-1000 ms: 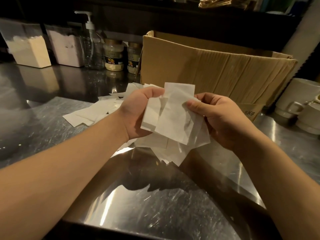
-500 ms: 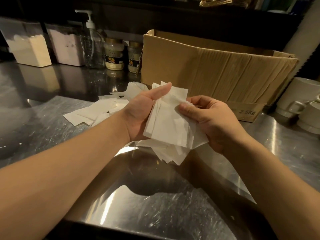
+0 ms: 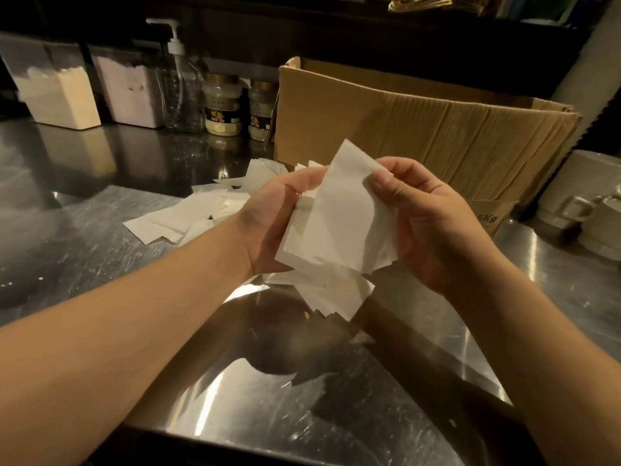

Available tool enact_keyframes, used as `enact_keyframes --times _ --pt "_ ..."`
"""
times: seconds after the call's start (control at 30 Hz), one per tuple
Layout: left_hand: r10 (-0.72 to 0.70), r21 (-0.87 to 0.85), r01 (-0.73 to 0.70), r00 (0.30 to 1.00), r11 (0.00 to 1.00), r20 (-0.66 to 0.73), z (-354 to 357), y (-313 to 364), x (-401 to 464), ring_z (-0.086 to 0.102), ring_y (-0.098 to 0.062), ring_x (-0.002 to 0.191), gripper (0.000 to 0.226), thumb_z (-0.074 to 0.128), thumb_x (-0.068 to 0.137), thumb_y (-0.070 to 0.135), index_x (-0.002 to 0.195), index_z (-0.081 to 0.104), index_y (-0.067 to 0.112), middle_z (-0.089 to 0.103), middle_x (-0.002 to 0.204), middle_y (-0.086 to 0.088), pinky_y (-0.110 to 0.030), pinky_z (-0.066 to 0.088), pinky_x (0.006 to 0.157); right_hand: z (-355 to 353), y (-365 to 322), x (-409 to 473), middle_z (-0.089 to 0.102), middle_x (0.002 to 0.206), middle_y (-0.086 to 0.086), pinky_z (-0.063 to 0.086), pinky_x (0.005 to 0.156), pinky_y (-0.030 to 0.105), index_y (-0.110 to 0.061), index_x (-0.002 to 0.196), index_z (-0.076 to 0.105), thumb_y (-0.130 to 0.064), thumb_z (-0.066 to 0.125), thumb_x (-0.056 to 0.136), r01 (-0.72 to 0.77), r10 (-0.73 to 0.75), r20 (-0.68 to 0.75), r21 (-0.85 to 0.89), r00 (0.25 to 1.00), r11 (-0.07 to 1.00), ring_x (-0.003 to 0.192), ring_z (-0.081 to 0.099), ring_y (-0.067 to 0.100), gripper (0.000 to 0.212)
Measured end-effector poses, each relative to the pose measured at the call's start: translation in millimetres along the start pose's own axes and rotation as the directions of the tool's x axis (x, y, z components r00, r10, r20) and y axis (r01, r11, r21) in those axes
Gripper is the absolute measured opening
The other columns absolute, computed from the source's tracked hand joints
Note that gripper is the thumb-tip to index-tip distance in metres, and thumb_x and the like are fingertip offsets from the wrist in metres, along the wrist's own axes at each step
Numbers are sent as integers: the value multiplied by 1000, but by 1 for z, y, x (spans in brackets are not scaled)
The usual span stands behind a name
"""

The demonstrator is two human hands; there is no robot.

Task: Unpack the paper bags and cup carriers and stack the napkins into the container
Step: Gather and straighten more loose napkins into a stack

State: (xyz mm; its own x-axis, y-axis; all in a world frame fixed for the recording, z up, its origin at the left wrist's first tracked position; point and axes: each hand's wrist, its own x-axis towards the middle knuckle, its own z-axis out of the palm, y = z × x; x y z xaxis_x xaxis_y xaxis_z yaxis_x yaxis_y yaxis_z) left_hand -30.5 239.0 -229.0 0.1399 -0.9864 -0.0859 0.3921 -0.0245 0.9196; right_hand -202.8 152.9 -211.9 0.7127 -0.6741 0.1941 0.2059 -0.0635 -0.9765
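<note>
Both hands hold one bundle of white napkins (image 3: pixel 342 216) above the steel counter. My left hand (image 3: pixel 268 223) grips the bundle's left edge, palm toward the camera. My right hand (image 3: pixel 433 223) holds its right side, thumb pressed on the top napkin's upper corner. More loose napkins (image 3: pixel 188 220) lie scattered on the counter behind my left wrist, and several (image 3: pixel 336 297) lie under the held bundle. A large brown cardboard box (image 3: pixel 420 129) stands open just behind my hands.
The steel counter (image 3: pixel 84 237) runs left and forward to its near edge. At the back left stand two powder bins (image 3: pixel 60 92), a pump bottle (image 3: pixel 179 85) and two jars (image 3: pixel 223 107). White mugs (image 3: pixel 584 203) sit at the right.
The bundle in my hands has been squared up and tilted; the top napkin now stands higher, with my right thumb moved up to its corner. The napkins on the counter have not moved.
</note>
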Motion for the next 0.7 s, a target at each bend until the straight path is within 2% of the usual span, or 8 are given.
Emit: enact_keyframes --times 0.1,0.13,0.23,0.3,0.37,0.5,0.6,0.7 --pt "-5 -37 7 998 999 66 5 -2 -2 74 -21 71 41 52 77 45 77 85 21 77 83 -5 -35 62 69 7 6 -1 74 99 -4 61 66 37 -24 96 70 -29 73 85 8 -3 -63 73 998 997 87 68 15 12" --pt "-7 -48 10 998 999 55 6 -2 -1 74 -20 67 42 50 80 44 75 84 20 76 79 -4 -32 62 63 10 8 -1 74 100 -4 61 69 38 -25 95 70 -28 72 88 12 -5 -96 78 995 997 89 68 16 7" --pt "-15 7 15 999 1000 -28 4 -5 2 74 -22 76 44 38 102 51 108 73 24 76 87 -4 -36 63 70 13 12 1 72 98 -5 56 74 41 -26 91 71 -27 71 92 12 4 -186 87 983 996 95 62 20 2" --pt "-13 54 16 998 998 -57 5 -6 0 74 -23 81 46 33 105 56 118 67 26 76 91 -3 -38 62 74 13 12 2 72 97 -4 57 63 34 -24 92 71 -26 71 92 -19 43 -220 109 974 994 91 63 19 2" --pt "-15 72 19 998 997 -55 8 -7 -1 75 -23 81 47 32 104 57 117 67 28 77 90 -3 -39 62 74 13 13 2 74 103 -1 57 56 33 -22 95 72 -25 73 91 -46 78 -250 130 965 990 92 68 20 5" --pt "-9 79 13 998 997 -54 13 -9 -5 75 -20 73 46 30 105 55 112 65 27 77 83 -2 -34 64 65 15 15 2 75 104 1 59 60 34 -22 96 72 -24 75 90 -60 88 -288 107 953 992 97 71 22 6" --pt "-21 36 23 999 999 -48 16 -9 -6 75 -20 72 45 33 105 54 112 65 24 77 82 -3 -32 63 62 17 19 3 75 103 0 62 76 44 -23 99 71 -24 76 91 -58 71 -316 51 946 997 100 71 26 10" --pt "-40 -7 40 998 999 -43 18 -9 -5 75 -22 73 47 35 103 57 112 67 23 76 82 -5 -33 64 66 14 25 8 65 121 2 60 87 45 -30 112 63 -35 76 90 -47 -22 -381 -171 924 984 109 66 23 25"
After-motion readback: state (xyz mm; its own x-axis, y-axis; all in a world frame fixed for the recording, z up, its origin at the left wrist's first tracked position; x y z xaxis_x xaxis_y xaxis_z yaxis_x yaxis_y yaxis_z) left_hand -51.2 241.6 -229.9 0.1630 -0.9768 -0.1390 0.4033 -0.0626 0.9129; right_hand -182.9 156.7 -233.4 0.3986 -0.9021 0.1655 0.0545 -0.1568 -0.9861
